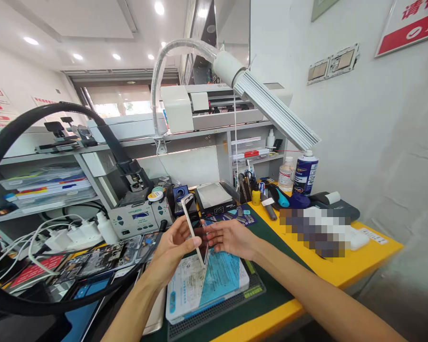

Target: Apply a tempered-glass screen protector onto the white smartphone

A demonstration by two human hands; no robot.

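Note:
A smartphone (200,231) with a pale edge and a dark screen stands tilted on its end above a blue-and-white box (217,280). My left hand (174,242) grips the phone by its side, thumb on the near edge and fingers behind. To the right, my right hand (231,236) has loosely bent, parted fingers at the screen side. Its fingertips are at the screen, but I cannot tell whether they touch it. The phone's lower end is close to the top of the box, which lies on a dark perforated pad (253,289).
A black hose (32,308) loops across the left front. Behind are a grey soldering station (137,218) and a black device with a flat plate (216,197). A lamp (276,109) hangs overhead. At right stand a spray can (306,173) and a clear bottle (286,175).

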